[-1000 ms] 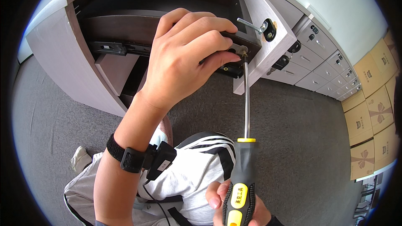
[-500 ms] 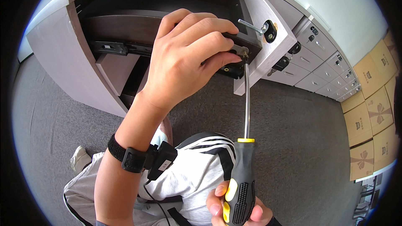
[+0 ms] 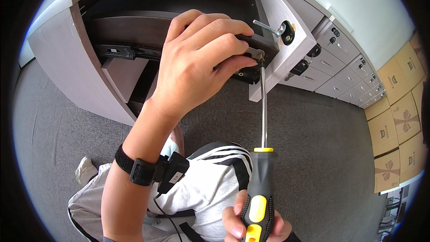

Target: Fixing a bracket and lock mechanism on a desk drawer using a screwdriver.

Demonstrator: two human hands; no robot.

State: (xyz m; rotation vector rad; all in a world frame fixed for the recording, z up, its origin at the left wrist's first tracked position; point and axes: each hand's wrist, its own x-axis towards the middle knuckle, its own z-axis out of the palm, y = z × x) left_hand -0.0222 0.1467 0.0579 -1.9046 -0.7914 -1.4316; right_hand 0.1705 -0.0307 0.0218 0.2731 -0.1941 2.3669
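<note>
My right hand (image 3: 234, 224) grips a screwdriver (image 3: 260, 175) with a black and yellow handle, near the lower edge. Its long steel shaft points up, and the tip meets a small screw (image 3: 261, 56) at the front of the dark drawer's side. My left hand (image 3: 201, 58) is closed there, thumb and fingers pinching the metal end of a drawer slide (image 3: 254, 53) against the drawer (image 3: 134, 30). The fingers hide part of that slide. A pale drawer front (image 3: 286, 36) stands at the drawer's end, with a black lock part and metal rod (image 3: 266, 27) on its inside.
A pale cabinet side (image 3: 62, 58) rises at the left, beside a black slide rail (image 3: 116, 51). Keys (image 3: 299, 67) hang from the drawer front. Lockable cabinets (image 3: 333, 62) and stacked cardboard boxes (image 3: 398, 121) line the right. Grey carpet (image 3: 318, 152) covers the floor.
The screwdriver has turned about its long axis, so its yellow patches now face up rather than left. My right fingers have shifted slightly with it; my left hand stays in place.
</note>
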